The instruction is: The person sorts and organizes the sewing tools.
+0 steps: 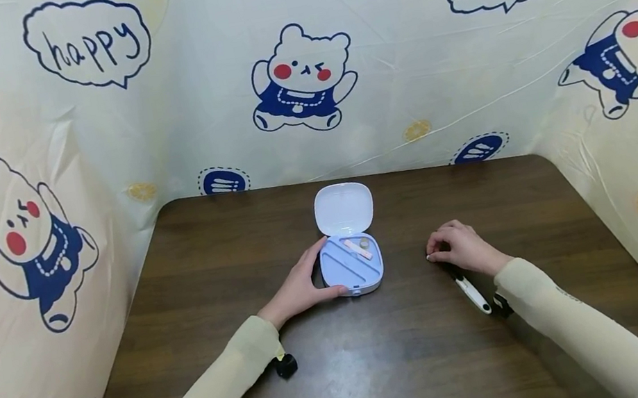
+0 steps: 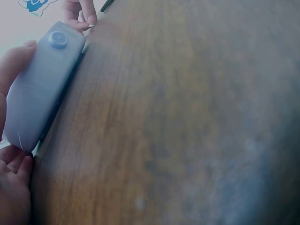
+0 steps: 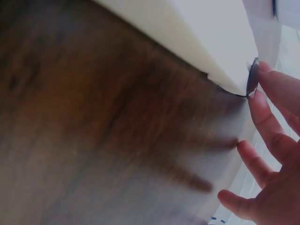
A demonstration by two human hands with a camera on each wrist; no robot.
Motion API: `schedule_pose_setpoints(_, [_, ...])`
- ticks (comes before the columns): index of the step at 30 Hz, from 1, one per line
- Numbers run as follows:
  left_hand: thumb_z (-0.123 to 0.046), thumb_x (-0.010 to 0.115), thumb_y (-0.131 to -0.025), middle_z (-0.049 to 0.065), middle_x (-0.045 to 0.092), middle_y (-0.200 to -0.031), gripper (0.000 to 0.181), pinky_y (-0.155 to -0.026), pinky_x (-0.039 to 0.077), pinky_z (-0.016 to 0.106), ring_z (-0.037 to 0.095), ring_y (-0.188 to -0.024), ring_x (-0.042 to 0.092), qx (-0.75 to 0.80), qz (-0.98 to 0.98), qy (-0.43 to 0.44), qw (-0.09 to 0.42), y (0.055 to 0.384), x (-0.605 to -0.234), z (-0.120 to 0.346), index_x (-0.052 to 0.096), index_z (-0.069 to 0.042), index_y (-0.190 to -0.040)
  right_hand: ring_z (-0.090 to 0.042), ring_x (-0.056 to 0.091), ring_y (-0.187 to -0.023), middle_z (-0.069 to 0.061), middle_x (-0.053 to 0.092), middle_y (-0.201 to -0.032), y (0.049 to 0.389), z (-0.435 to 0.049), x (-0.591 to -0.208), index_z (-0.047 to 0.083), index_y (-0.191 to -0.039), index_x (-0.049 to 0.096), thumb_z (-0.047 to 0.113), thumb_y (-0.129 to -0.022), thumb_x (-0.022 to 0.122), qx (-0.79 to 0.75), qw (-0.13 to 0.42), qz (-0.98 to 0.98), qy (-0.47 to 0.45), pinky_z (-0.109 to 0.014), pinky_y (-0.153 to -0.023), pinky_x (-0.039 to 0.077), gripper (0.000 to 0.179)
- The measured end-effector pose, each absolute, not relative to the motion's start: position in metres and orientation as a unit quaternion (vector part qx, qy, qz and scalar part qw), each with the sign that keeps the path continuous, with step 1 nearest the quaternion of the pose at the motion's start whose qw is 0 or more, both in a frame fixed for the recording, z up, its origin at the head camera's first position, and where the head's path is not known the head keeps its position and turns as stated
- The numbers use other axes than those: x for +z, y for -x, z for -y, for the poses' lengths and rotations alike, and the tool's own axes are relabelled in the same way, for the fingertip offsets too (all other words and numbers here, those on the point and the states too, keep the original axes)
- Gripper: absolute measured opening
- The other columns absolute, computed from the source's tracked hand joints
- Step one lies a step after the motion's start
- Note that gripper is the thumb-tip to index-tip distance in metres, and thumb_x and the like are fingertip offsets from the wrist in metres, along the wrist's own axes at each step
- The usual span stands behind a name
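Observation:
In the head view a light-blue case (image 1: 350,264) lies on the table with its pale lid (image 1: 344,209) raised. Diagonal grooves, a small pinkish-white strip (image 1: 357,249) and a tiny round piece (image 1: 364,243) show inside it. My left hand (image 1: 298,287) grips the case from the left, thumb at its front edge. Right of the case, my right hand (image 1: 460,249) pinches a tiny white piece (image 1: 428,257) at its fingertips; its kind is too small to tell. Beneath that hand lies a slim white-and-black tool (image 1: 473,295), its black end partly hidden by the hand.
The brown wooden table (image 1: 225,243) is bounded by a pale printed cloth (image 1: 399,73) at the back and both sides. A black wrist device (image 1: 286,366) hangs under the left sleeve, another (image 1: 502,304) under the right.

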State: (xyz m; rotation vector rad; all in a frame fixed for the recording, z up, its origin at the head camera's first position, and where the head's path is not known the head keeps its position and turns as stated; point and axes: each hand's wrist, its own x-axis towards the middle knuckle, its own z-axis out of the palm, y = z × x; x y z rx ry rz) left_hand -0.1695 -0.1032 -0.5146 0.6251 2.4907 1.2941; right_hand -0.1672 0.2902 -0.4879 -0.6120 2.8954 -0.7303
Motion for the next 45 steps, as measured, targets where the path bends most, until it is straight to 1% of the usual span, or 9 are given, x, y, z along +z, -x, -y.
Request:
schedule_pose_setpoints(6, [-0.057,0.087,-0.079,0.006,0.030,-0.168,0.114,-0.123,0.029,0.051,0.026,-0.153,0.032,0.444,-0.860,-0.215,0.132,0.169,-0.515,0.103,0.022,-0.027,-0.167,-0.037,0.053,-0.116,0.003,0.071,-0.094,0.166,-0.290,-0.488,0.020,-0.085,0.073,0.015,-0.092,0.081,-0.242,0.044,-0.949,0.196,-0.070,-0.099,0.034,0.012])
schedule_pose_setpoints(12, [-0.057,0.087,-0.080,0.007,0.030,-0.168,0.112,-0.122,0.029,0.053,0.027,-0.153,0.032,0.447,-0.858,-0.217,0.129,0.169,-0.514,0.103,0.022,-0.027,-0.167,-0.037,0.055,-0.113,-0.001,0.074,-0.094,0.166,-0.290,-0.490,0.015,-0.087,0.076,0.011,-0.094,0.077,-0.252,0.027,-0.946,0.201,-0.069,-0.099,0.035,0.009])
schedule_pose_setpoints(16, [-0.057,0.087,-0.080,0.007,0.030,-0.168,0.112,-0.123,0.029,0.053,0.027,-0.153,0.032,0.447,-0.858,-0.219,0.129,0.170,-0.514,0.103,0.022,-0.027,-0.167,-0.038,0.055,-0.113,-0.002,0.074,-0.094,0.166,-0.291,-0.490,0.014,-0.088,0.076,0.011,-0.096,0.076,-0.255,0.023,-0.945,0.202,-0.070,-0.099,0.036,0.008])
schedule_pose_setpoints(22, [-0.052,0.087,-0.081,0.009,0.030,-0.168,0.112,-0.123,0.029,0.052,0.027,-0.153,0.031,0.444,-0.859,-0.222,0.129,0.170,-0.514,0.103,0.021,-0.026,-0.167,-0.038,0.056,-0.114,-0.004,0.073,-0.096,0.165,-0.291,-0.489,0.013,-0.089,0.076,0.011,-0.096,0.075,-0.262,0.021,-0.943,0.201,-0.069,-0.100,0.036,0.007])
schedule_pose_setpoints(28, [-0.052,0.087,-0.081,0.009,0.030,-0.167,0.112,-0.122,0.029,0.053,0.028,-0.153,0.032,0.443,-0.859,-0.221,0.129,0.170,-0.516,0.103,0.021,-0.025,-0.167,-0.045,0.055,-0.123,-0.003,0.074,-0.097,0.163,-0.287,-0.485,0.011,-0.089,0.075,0.009,-0.095,0.075,-0.278,0.001,-0.936,0.216,-0.071,-0.105,0.034,0.006])
schedule_pose_setpoints(30, [-0.051,0.087,-0.081,0.008,0.030,-0.167,0.112,-0.122,0.029,0.053,0.027,-0.153,0.032,0.443,-0.860,-0.220,0.128,0.171,-0.516,0.103,0.021,-0.026,-0.167,-0.048,0.055,-0.124,-0.003,0.075,-0.097,0.163,-0.284,-0.483,0.011,-0.089,0.074,0.007,-0.094,0.076,-0.289,-0.012,-0.928,0.234,-0.069,-0.108,0.035,0.007])
schedule_pose_setpoints(34, [-0.052,0.088,-0.081,0.008,0.029,-0.168,0.112,-0.123,0.028,0.053,0.027,-0.153,0.032,0.444,-0.859,-0.221,0.128,0.171,-0.515,0.103,0.021,-0.026,-0.167,-0.052,0.051,-0.132,-0.012,0.076,-0.110,0.163,-0.276,-0.478,0.013,-0.088,0.073,0.004,-0.094,0.075,-0.314,-0.010,-0.915,0.252,-0.068,-0.114,0.030,0.011])
schedule_pose_setpoints(38, [-0.052,0.088,-0.081,0.008,0.029,-0.168,0.113,-0.123,0.028,0.053,0.027,-0.153,0.031,0.446,-0.858,-0.220,0.129,0.171,-0.515,0.103,0.021,-0.026,-0.167,-0.054,0.040,-0.142,-0.017,0.072,-0.126,0.161,-0.267,-0.473,0.017,-0.089,0.074,0.005,-0.096,0.073,-0.320,0.010,-0.915,0.248,-0.073,-0.115,0.020,0.014])
schedule_pose_setpoints(45, [-0.053,0.087,-0.081,0.009,0.029,-0.168,0.112,-0.123,0.028,0.054,0.028,-0.153,0.031,0.446,-0.858,-0.219,0.129,0.170,-0.515,0.103,0.021,-0.026,-0.167,-0.049,0.041,-0.144,-0.014,0.072,-0.127,0.159,-0.250,-0.465,0.017,-0.092,0.076,0.008,-0.097,0.074,-0.330,0.016,-0.909,0.254,-0.069,-0.117,0.023,0.010])
